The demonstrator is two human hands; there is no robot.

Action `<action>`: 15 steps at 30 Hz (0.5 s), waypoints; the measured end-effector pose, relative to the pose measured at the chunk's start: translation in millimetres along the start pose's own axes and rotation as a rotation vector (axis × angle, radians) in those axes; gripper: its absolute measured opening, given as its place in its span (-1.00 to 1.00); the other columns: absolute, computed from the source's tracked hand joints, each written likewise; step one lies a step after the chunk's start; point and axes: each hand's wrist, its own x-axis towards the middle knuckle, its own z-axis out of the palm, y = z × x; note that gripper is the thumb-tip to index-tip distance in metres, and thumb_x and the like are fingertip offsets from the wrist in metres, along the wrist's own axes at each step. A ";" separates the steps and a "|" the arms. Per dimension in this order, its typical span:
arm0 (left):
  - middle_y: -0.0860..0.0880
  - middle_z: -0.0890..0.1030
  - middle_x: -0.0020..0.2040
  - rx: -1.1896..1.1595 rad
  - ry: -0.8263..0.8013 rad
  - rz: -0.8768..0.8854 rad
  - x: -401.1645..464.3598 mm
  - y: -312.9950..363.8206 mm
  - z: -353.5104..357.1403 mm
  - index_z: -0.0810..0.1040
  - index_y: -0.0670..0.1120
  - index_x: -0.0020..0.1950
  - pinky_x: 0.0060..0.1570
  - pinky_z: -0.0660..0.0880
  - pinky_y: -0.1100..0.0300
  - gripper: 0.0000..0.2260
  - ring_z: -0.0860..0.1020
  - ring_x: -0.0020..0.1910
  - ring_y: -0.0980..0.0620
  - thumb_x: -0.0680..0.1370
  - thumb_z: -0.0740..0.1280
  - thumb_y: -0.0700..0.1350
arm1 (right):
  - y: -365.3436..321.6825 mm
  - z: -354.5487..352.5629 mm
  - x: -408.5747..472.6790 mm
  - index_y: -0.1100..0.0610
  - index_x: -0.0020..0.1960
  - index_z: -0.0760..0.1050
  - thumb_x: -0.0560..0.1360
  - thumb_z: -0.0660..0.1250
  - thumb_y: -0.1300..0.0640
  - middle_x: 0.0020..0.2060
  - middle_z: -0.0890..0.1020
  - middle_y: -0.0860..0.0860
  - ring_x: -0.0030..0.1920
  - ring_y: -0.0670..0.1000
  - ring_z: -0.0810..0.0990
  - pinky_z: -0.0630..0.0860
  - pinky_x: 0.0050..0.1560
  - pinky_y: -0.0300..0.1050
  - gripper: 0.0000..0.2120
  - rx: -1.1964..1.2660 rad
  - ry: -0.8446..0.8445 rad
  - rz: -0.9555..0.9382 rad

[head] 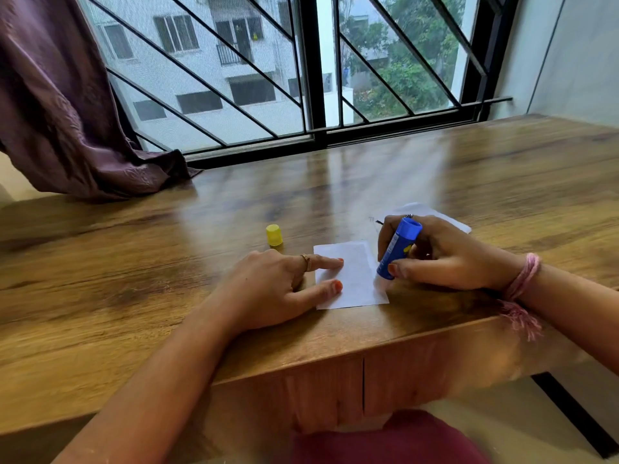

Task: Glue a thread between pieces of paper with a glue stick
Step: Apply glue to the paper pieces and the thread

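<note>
Gluing step under way: right hand (pixel 432 254) gripping glue stick (pixel 398 249) at paper (pixel 351 276) centre-frame, left hand (pixel 278 286) spread flat, pinning it. Next, probably: laying thread on.

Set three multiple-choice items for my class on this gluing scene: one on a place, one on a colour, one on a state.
1. Where does the cap stand?
A. on the table beyond the left hand
B. on the paper
C. on the glue stick

2. What colour is the glue stick?
A. red
B. blue
C. green

3. What is the left hand doing?
A. lifting the paper
B. pinning the paper flat
C. holding the cap

Key: 1 A, it stands on bare wood; 2 B, blue barrel in the right hand; 3 B, fingers press the paper.
</note>
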 end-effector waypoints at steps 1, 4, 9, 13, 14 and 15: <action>0.08 0.41 -0.52 0.004 -0.001 0.001 0.0 0.1 -0.1 0.34 0.42 0.28 -0.43 0.15 0.37 -0.52 0.48 -0.32 0.27 0.41 -0.01 0.46 | 0.0 0.2 0.6 0.02 -0.17 0.51 0.40 0.32 0.22 -0.27 0.54 -0.11 -0.30 0.04 0.51 0.41 -0.42 0.14 -0.89 -0.004 0.004 0.002; 0.08 0.41 -0.52 0.003 -0.006 -0.001 0.2 -0.6 -0.1 0.35 0.41 0.29 -0.43 0.16 0.38 -0.53 0.48 -0.32 0.28 0.42 0.01 0.45 | -1.7 0.8 0.4 0.03 -0.16 0.53 0.41 0.32 0.14 -0.25 0.55 -0.13 -0.28 0.07 0.53 0.42 -0.38 0.19 -0.97 -0.012 -0.026 -0.017; 0.08 0.41 -0.52 0.005 -0.012 -0.005 0.9 -0.3 0.4 0.34 0.41 0.29 -0.43 0.16 0.38 -0.48 0.49 -0.29 0.24 0.39 -0.04 0.46 | -2.3 0.9 0.2 0.05 -0.16 0.52 0.41 0.33 0.18 -0.26 0.55 -0.14 -0.32 -0.08 0.50 0.40 -0.43 0.03 -0.95 -0.018 -0.008 0.007; 0.09 0.41 -0.53 -0.004 -0.008 -0.022 0.3 0.0 0.7 0.36 0.40 0.28 -0.42 0.17 0.35 -0.55 0.47 -0.33 0.28 0.43 0.05 0.43 | -5.1 -0.3 -0.2 0.00 -0.16 0.51 0.39 0.29 0.09 -0.26 0.54 -0.15 -0.31 -0.02 0.51 0.39 -0.40 0.02 -0.96 -0.035 -0.018 -0.048; 0.10 0.41 -0.53 -0.010 0.000 -0.030 0.0 0.0 1.3 0.38 0.40 0.27 -0.42 0.18 0.34 -0.57 0.47 -0.35 0.28 0.44 0.08 0.42 | -6.0 -1.6 -0.6 0.01 -0.16 0.51 0.39 0.29 0.10 -0.26 0.55 -0.15 -0.30 -0.04 0.51 0.41 -0.37 -0.03 -0.95 -0.012 0.015 -0.062; 0.10 0.42 -0.52 -0.016 0.011 -0.039 -0.4 0.1 2.0 0.39 0.40 0.26 -0.41 0.19 0.32 -0.58 0.46 -0.37 0.27 0.44 0.10 0.42 | -6.0 -3.1 -1.7 0.06 -0.15 0.50 0.40 0.30 0.13 -0.27 0.56 -0.14 -0.29 -0.09 0.52 0.42 -0.34 -0.12 -0.96 0.049 0.061 -0.073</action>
